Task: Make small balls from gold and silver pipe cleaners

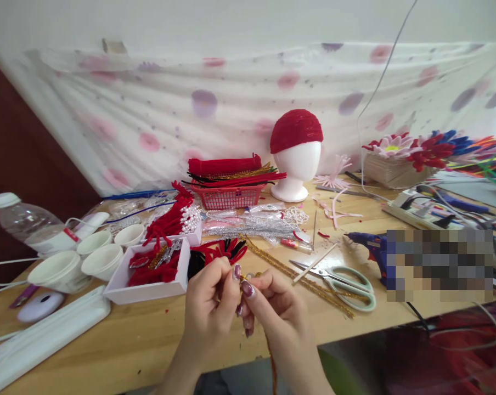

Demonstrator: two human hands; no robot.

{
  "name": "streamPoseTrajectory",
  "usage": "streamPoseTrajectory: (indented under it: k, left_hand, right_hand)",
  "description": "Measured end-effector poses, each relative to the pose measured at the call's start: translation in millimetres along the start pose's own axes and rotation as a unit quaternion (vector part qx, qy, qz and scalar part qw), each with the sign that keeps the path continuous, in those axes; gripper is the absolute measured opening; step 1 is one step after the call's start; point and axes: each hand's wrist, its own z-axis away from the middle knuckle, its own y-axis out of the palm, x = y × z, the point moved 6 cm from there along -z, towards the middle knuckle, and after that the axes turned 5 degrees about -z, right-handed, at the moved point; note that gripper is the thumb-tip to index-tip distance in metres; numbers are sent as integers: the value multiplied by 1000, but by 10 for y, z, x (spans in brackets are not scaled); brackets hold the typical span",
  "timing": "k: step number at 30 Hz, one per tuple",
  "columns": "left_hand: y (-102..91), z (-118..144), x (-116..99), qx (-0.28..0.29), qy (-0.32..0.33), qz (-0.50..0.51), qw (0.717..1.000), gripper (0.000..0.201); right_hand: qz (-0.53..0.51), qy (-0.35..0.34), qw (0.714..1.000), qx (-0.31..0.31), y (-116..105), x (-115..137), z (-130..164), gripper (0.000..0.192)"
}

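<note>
On the far left a water bottle [23, 222] lies on its side on the wooden table [141, 340]. Next to it sit some white cups [79, 258]. A flat white tray [46, 334] lies near the table edge. Then comes a white box [149, 282] full of red fuzzy bits.

My left hand [210, 310] is just in front of that box. Its fingers are curled in tight, and the thumb and first finger pinch the top end of a gold fuzzy wire [248, 277]. My right hand [275, 310] touches my left hand. Its fingers are bent too, and its thumb and finger pinch the same gold wire. The wire sits right between my two hands, above the front edge of the table. A bit of it hangs down under my right hand.

Behind my hands stands a red basket [227, 196] with red sticks on top. Beside it is a white foam head [295, 164] in a red cap [296, 130]. More to the right lie green scissors [349, 285] on the table, close to my right hand. Then comes a blue glue gun [369, 247]. Far back on the right are paper flowers [400, 147] and many colored sticks.
</note>
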Motion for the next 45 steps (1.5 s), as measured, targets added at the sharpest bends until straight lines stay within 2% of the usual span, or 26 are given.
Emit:
streamPoseTrajectory:
  k: [2,4,6,9,11,13,15,17,22,26,28,30,33,37,39,41,45]
  left_hand:
    - [-10,49,1,-38,-2,-27,999,36]
    - [-21,64,11,-36,-2,-37,999,36]
    - [5,33,47,50,-13,-10,999,38]
    - [52,-16,97,225,-53,43,972,42]
    - [57,-42,85,291,-63,57,953,44]
    - [76,-57,74,317,-86,76,942,45]
    - [98,-66,87,303,-121,96,940,44]
    - [94,-84,109,252,-133,102,953,42]
    - [71,-64,146,115,-60,82,988,39]
    - [129,85,165,20,-44,81,996,38]
    - [150,152,151,-9,-44,75,996,36]
    - [154,163,109,5,-26,55,998,35]
    - [108,74,17,88,25,0,996,37]
    - [87,-44,-17,260,4,-13,965,36]
    - [81,-72,-28,288,-11,10,958,37]
    - [59,-103,-2,243,-29,25,969,39]
    - [48,-70,135,66,-55,41,995,44]
  right_hand:
    - [-8,-12,999,-35,-14,-27,40,33]
    - [-10,-23,998,-56,-48,-4,59,34]
    - [2,0,1000,-27,-74,41,33,35]
    - [20,101,991,88,-91,83,-51,37]
    - [23,153,977,145,-113,122,-105,36]
    - [23,177,969,168,-125,157,-152,35]
    - [13,185,968,167,-114,168,-182,34]
    - [-6,167,976,138,-97,159,-195,33]
    - [-44,68,995,50,-57,72,-122,34]
    - [-59,33,998,-12,-64,-35,-2,32]
    - [-81,27,996,-31,-90,-50,34,33]
    - [-84,24,996,-23,-117,-9,38,33]
    - [-37,43,997,47,-126,109,-3,32]
    - [9,134,979,153,-102,178,-75,31]
    - [6,159,973,168,-92,172,-122,30]
    - [-11,157,975,156,-80,144,-173,30]
    - [-53,100,990,86,-37,44,-206,34]
